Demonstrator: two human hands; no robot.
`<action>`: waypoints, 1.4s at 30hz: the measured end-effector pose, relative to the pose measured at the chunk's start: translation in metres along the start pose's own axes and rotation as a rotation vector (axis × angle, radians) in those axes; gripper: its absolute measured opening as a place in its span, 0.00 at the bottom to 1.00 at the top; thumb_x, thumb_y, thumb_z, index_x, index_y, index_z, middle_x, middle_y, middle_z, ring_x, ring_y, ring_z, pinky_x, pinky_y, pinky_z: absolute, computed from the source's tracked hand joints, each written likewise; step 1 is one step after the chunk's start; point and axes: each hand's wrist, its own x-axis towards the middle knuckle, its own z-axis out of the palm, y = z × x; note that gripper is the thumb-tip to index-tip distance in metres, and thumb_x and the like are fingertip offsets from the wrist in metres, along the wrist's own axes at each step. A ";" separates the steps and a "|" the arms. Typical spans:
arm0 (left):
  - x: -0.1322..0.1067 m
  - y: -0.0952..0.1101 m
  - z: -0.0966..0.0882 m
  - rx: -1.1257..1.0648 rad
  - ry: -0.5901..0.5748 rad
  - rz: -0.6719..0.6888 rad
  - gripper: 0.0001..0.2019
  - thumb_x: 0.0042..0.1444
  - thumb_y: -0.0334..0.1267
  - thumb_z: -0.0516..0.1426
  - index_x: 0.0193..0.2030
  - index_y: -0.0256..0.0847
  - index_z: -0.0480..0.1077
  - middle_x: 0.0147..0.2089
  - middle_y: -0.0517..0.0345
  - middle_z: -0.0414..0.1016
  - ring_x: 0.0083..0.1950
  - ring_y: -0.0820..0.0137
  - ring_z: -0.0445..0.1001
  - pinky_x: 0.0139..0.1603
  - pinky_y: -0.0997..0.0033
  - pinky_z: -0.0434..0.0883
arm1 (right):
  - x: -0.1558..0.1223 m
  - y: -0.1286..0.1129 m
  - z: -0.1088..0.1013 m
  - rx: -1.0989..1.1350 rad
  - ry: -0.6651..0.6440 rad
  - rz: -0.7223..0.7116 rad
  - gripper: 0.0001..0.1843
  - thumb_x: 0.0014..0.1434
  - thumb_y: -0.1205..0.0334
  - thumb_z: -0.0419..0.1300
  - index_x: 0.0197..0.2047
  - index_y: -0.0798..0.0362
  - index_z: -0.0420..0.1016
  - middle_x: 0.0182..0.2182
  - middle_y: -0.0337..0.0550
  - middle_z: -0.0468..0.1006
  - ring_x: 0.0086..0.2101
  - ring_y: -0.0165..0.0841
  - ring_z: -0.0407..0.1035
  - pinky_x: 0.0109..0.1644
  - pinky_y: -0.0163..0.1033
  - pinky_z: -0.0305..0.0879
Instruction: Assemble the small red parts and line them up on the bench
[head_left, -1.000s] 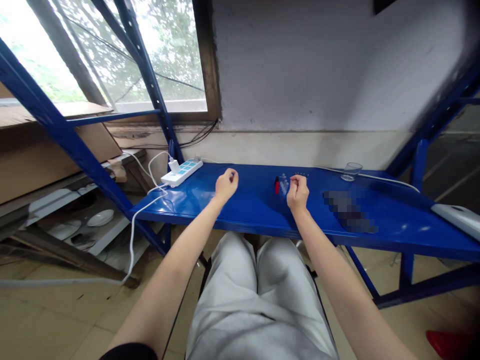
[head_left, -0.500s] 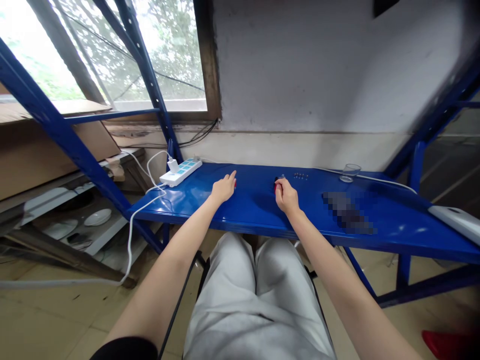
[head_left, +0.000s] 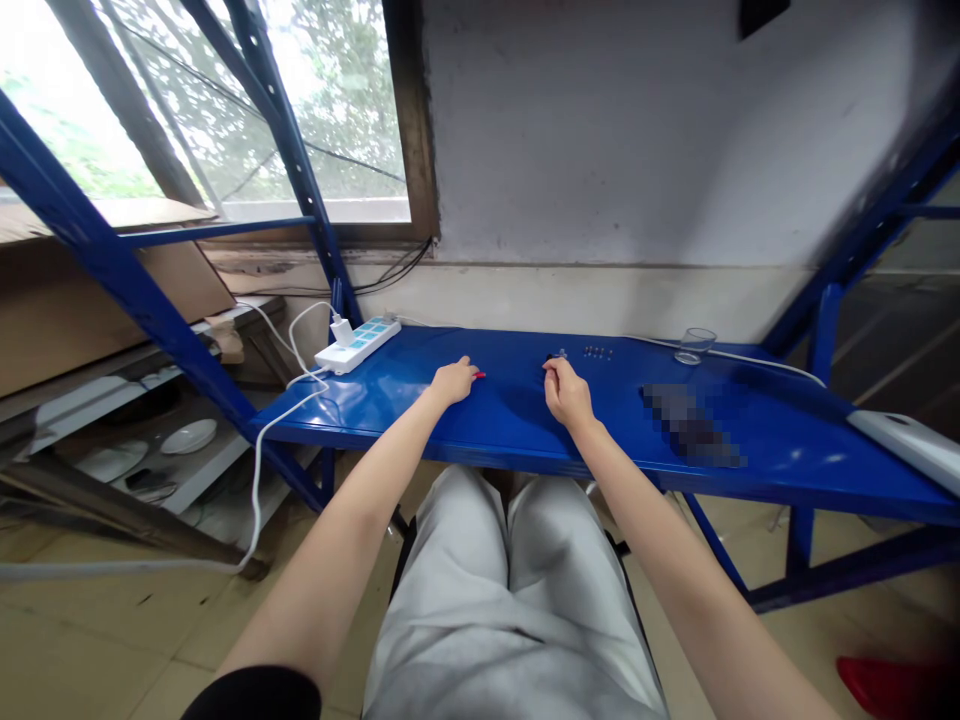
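Note:
Both my hands rest on the blue metal shelf. My left hand lies knuckles up with its fingers curled, and a small red piece shows at its fingertips. My right hand is closed in a pinch at a tiny dark item that is too small to name. A short row of small studs lies just right of that hand. My pale trousers fill the lower middle of the view.
A white power strip with a plugged charger and white cable sits at the shelf's left back corner. A small glass stands at the back right, with a blurred patch in front of it. Blue rack struts rise left and right. Dishes lie on a low shelf at the left.
Both hands have dropped onto the shelf. My right hand slid left and back from the red and clear item it was beside, which no longer shows. My left hand now has red at its fingertips.

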 end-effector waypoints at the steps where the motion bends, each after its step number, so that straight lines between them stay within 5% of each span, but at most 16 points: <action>1: 0.003 0.000 0.000 0.002 -0.020 0.014 0.15 0.58 0.37 0.47 0.48 0.44 0.70 0.50 0.49 0.66 0.42 0.64 0.72 0.40 0.71 0.65 | 0.000 0.000 0.000 -0.004 0.001 -0.003 0.18 0.61 0.60 0.37 0.46 0.52 0.63 0.35 0.46 0.72 0.31 0.31 0.67 0.36 0.34 0.60; 6: 0.012 0.005 0.001 -0.150 0.023 0.013 0.08 0.51 0.33 0.54 0.37 0.41 0.73 0.41 0.49 0.69 0.42 0.63 0.71 0.40 0.71 0.64 | -0.001 0.000 0.000 -0.003 0.020 -0.042 0.17 0.61 0.60 0.38 0.45 0.53 0.64 0.35 0.46 0.73 0.31 0.32 0.67 0.36 0.33 0.60; 13: 0.012 0.032 0.017 -0.852 0.305 -0.146 0.01 0.48 0.32 0.56 0.29 0.38 0.68 0.28 0.55 0.71 0.32 0.70 0.70 0.36 0.71 0.64 | -0.001 -0.005 0.005 -0.036 -0.053 -0.147 0.17 0.61 0.61 0.39 0.46 0.53 0.64 0.39 0.47 0.73 0.33 0.32 0.69 0.37 0.34 0.60; 21: -0.005 0.060 0.020 -1.495 0.319 -0.238 0.11 0.45 0.39 0.59 0.34 0.36 0.65 0.32 0.53 0.75 0.24 0.78 0.67 0.20 0.80 0.54 | 0.001 -0.007 0.009 -0.092 -0.114 -0.208 0.17 0.62 0.59 0.40 0.47 0.53 0.64 0.40 0.47 0.73 0.37 0.34 0.69 0.36 0.34 0.59; 30: -0.017 0.059 0.015 -1.596 0.097 -0.106 0.16 0.41 0.41 0.63 0.36 0.34 0.67 0.34 0.52 0.74 0.31 0.73 0.73 0.20 0.80 0.55 | 0.003 -0.011 0.012 -0.174 -0.208 -0.152 0.19 0.64 0.52 0.40 0.45 0.52 0.66 0.38 0.45 0.75 0.32 0.34 0.70 0.31 0.35 0.55; 36: -0.019 0.059 0.014 -1.534 0.092 -0.108 0.18 0.39 0.43 0.64 0.35 0.34 0.71 0.25 0.60 0.70 0.22 0.81 0.64 0.19 0.80 0.54 | 0.001 -0.010 0.012 -0.211 -0.236 -0.177 0.21 0.65 0.53 0.37 0.42 0.53 0.67 0.36 0.45 0.75 0.30 0.32 0.68 0.28 0.34 0.50; 42: -0.018 0.058 0.014 -1.571 0.090 -0.130 0.19 0.40 0.47 0.63 0.35 0.33 0.71 0.27 0.59 0.70 0.20 0.82 0.62 0.18 0.79 0.54 | 0.001 -0.007 0.014 -0.209 -0.194 -0.188 0.23 0.65 0.52 0.36 0.40 0.54 0.68 0.34 0.46 0.75 0.28 0.31 0.68 0.27 0.34 0.48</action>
